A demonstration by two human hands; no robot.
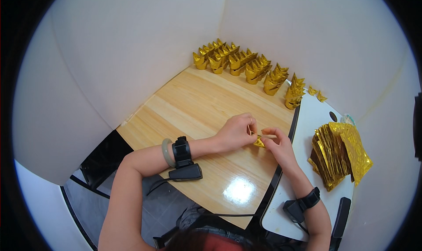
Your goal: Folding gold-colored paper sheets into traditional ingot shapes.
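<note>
As your left hand (237, 132) and right hand (279, 150) pinch folded gold foil (259, 142), foil ingots (258, 69) stand beyond. Foil sheets (329, 152) lie rightward.

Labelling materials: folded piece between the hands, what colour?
Folded piece is shiny gold; head view shows it best.

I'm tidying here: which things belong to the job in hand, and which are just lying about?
Job in hand:
gold foil piece, between left hand and right hand
gold sheet stack
rows of folded gold pieces

Apparently unrelated:
black cable
black wrist devices (worn)
pale bangle (worn)
</note>
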